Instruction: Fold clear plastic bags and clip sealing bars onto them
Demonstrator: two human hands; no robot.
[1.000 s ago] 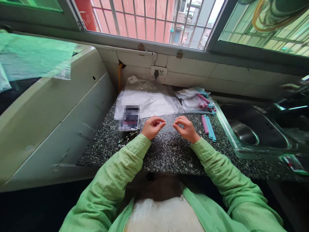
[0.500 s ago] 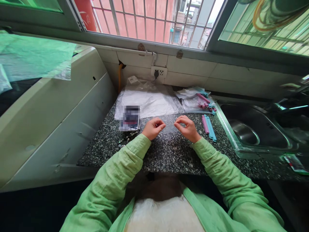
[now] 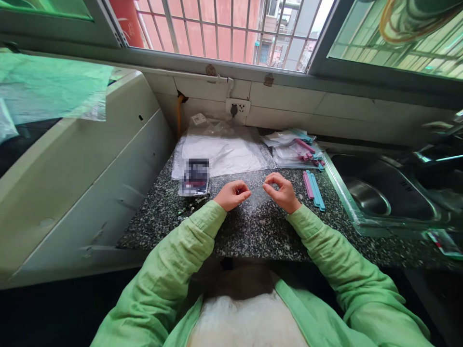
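Between my hands a small clear plastic bag [image 3: 256, 189] stretches over the counter, so thin and see-through that its edges barely show. My left hand [image 3: 233, 194] pinches it from the left with thumb and fingertips together. On the opposite side my right hand [image 3: 282, 193] is closed in a like pinch at its edge. To the right of that hand lie a pink sealing clip [image 3: 308, 186] and blue sealing clips [image 3: 316, 191] side by side. A phone-like dark item [image 3: 195, 177], partly blurred out, rests left of my left hand.
Large clear plastic sheets [image 3: 238, 152] cover the back of the speckled counter [image 3: 260, 236]. Behind the loose clips is a pile of bags with pink and blue clips [image 3: 298, 148]. A steel sink [image 3: 365, 193] borders the right; a pale appliance [image 3: 126, 125] stands left. A socket [image 3: 238, 107] holds a plug.
My left hand has shifted slightly to the right and down. The clear bag between my hands shows more faintly than before. My right hand stays almost where it was.
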